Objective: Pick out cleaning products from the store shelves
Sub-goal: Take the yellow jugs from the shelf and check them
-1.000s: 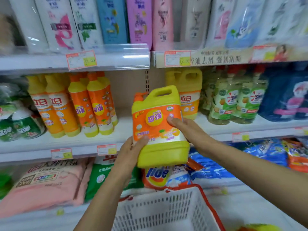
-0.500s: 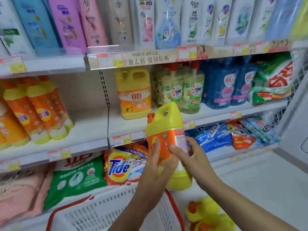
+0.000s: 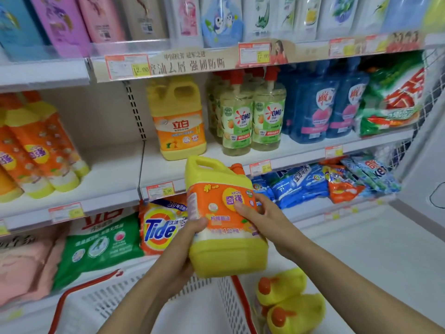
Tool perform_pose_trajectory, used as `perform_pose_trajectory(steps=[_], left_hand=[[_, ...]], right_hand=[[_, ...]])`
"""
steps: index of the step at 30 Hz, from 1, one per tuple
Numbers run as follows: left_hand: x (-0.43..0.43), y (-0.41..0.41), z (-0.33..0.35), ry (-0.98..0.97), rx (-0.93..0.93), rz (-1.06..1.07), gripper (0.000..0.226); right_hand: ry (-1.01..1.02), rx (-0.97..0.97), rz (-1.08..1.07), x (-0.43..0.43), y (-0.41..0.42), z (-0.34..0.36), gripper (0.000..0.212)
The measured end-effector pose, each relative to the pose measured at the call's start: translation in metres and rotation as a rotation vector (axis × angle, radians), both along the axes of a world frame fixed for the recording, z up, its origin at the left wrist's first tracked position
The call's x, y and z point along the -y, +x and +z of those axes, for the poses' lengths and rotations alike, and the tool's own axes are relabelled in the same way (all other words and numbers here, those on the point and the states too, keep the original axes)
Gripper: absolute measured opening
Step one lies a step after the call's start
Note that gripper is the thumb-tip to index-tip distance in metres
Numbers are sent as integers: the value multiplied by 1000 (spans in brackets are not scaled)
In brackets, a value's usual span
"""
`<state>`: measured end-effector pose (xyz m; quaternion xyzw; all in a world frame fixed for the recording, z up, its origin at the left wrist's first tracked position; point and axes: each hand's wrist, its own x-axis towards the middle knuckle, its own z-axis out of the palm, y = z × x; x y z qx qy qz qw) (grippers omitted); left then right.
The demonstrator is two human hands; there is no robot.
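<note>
Both hands hold a yellow plastic detergent jug with an orange label [image 3: 225, 220], upright and slightly tilted, in the air in front of the shelves and above the near right corner of a white slotted plastic basket with red handles [image 3: 134, 302]. The left hand [image 3: 185, 247] wraps around the jug's lower left side, thumb pressed on the label. The right hand [image 3: 262, 222] clasps the right side, thumb laid across the label's yellow badge. Behind, on the middle shelf [image 3: 115, 186], a similar yellow jug [image 3: 179, 121] stands near the upright post, beside green pump bottles [image 3: 252, 116]. On the lowest shelf, an orange Tide bag [image 3: 161, 227] lies behind the left wrist.
</note>
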<state>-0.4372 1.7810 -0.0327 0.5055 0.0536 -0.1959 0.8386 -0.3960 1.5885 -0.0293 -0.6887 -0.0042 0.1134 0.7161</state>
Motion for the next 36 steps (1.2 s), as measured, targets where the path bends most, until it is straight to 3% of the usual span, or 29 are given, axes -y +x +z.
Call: perform_pose_trajectory(steps=[4, 8, 11, 13, 15, 16, 18, 20, 22, 24, 27, 29, 34, 36], left_hand=[[-3, -4, -3, 322, 113, -8, 62], [-4, -6, -4, 529, 244, 166, 74], [-4, -9, -6, 965, 435, 295, 69], [-2, -12, -7, 1247, 513, 328, 68], [-2, -15, -7, 1405, 526, 359, 72], [-3, -17, -7, 1447, 539, 376, 72], [-13, -19, -5, 1358, 584, 369, 66], [-32, -15, -1, 1022, 574, 324, 56], [-58, -8, 1, 780, 537, 301, 43], [-82, -1, 1, 675, 459, 241, 57], [-108, 8, -2, 504, 389, 123, 93], [-122, 11, -5, 405, 380, 121, 101], [-141, 6, -13, 377, 318, 282, 106], [-149, 8, -12, 417, 298, 367, 102]], right_hand=[[-59, 100, -20, -1, 0, -10, 74], [-203, 266, -97, -12, 1, 5, 72], [-188, 383, -117, -40, 3, 35, 57], [-186, 304, -86, -69, 2, 49, 66], [-208, 263, -145, -93, 1, 55, 86], [-181, 291, -183, -100, 1, 57, 83], [-44, 359, -200, -109, 2, 60, 61], [108, 400, -123, -113, 5, 66, 34], [132, 435, -3, -111, 12, 73, 24], [233, 419, 117, -108, 21, 80, 17], [467, 351, 231, -113, 33, 86, 23], [533, 322, 278, -125, 40, 87, 23], [364, 227, 232, -153, 58, 78, 29], [267, 185, 302, -159, 62, 68, 47]])
